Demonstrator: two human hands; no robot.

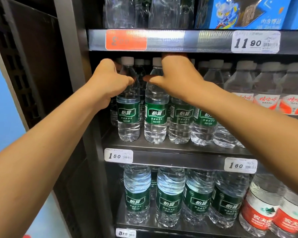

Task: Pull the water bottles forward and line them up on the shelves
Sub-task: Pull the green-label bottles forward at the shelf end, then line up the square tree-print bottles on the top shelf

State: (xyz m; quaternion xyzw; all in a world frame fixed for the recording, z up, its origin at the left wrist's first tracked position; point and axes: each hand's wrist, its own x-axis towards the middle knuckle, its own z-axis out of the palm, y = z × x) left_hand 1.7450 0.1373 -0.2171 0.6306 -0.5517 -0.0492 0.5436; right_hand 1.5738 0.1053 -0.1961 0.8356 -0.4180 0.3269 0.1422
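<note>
Left hand (108, 79) curled around a hidden rear bottle; right hand (177, 74) reaching deep, grip unseen; a careless pull risks toppling the front green-label bottles (156, 115) off the shelf (179, 158).

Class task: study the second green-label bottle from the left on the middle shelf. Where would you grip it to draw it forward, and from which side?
Probably the shoulder just below the cap of the second green-label bottle, reached from the open front. It stands upright, neighbours crowd its sides, and the shelf above limits access from overhead.
</note>
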